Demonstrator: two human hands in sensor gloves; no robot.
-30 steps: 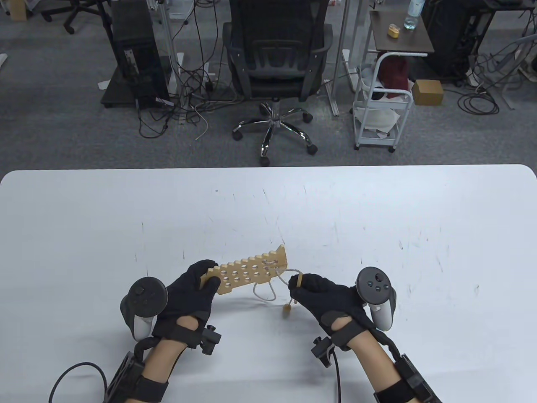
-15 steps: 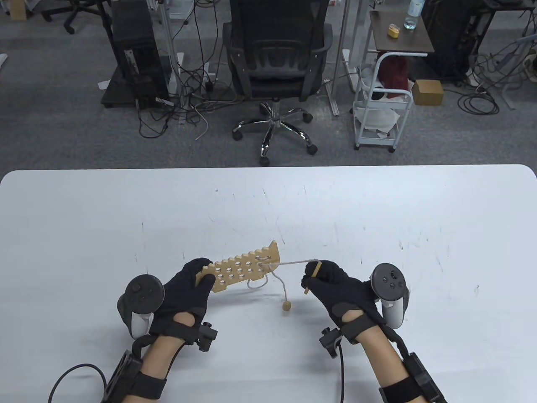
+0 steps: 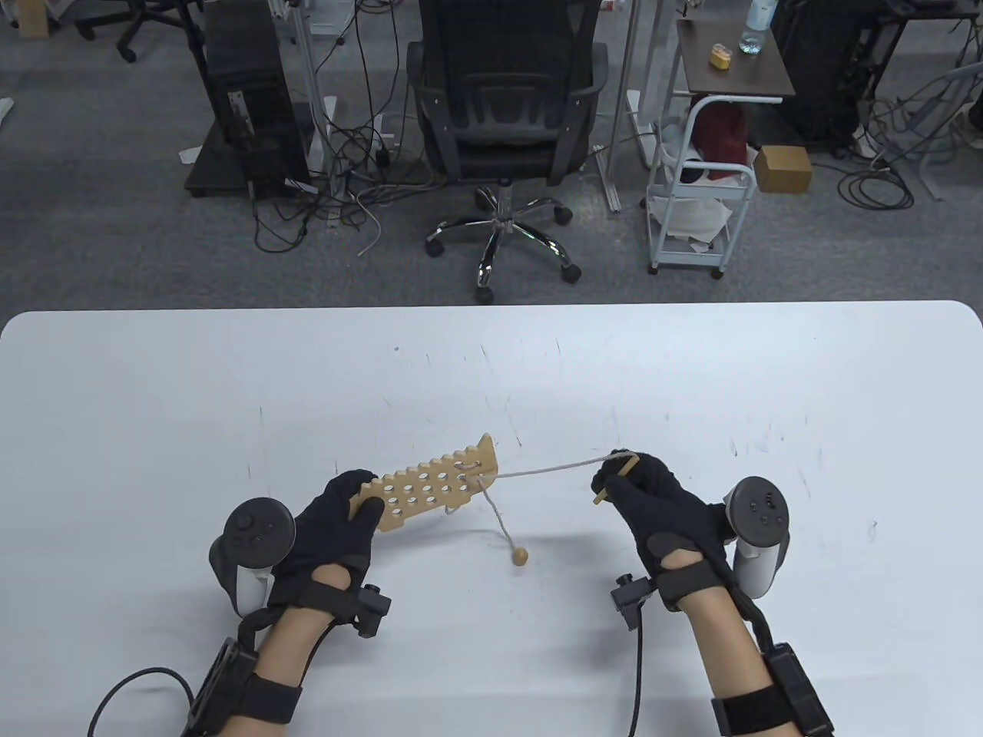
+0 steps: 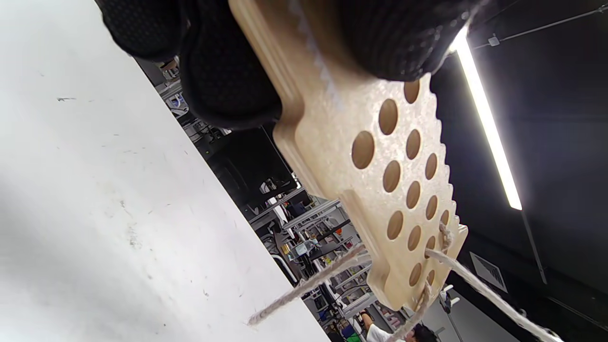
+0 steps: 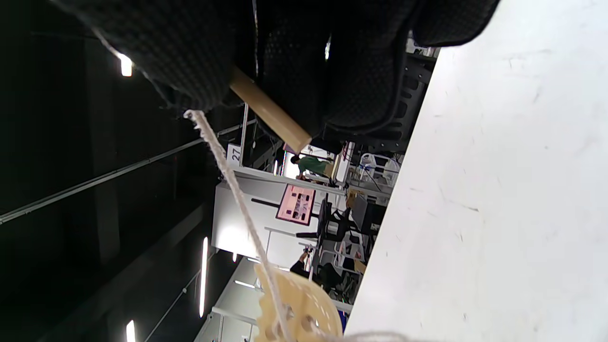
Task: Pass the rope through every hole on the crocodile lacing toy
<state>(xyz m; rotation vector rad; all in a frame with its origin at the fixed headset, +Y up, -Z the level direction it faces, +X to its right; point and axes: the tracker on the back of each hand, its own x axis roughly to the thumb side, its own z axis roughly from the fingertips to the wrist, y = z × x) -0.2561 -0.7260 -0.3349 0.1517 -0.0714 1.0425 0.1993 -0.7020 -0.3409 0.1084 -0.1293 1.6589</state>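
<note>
My left hand (image 3: 338, 530) grips the crocodile (image 3: 434, 491); my right hand (image 3: 653, 499) pinches the rope's wooden needle (image 3: 614, 480). I judge only its right-end holes laced; most remain open.

Croc toy (image 3: 430, 491) was pale tan wood, dotted with rows of round holes. Rope (image 3: 549, 468) was off-white, ending in a tan bead (image 3: 521, 556). Needle stick (image 3: 616, 480) was tan. Gloves black on both hands. Desk (image 3: 691, 368) was white with faint dark scuffs.
</note>
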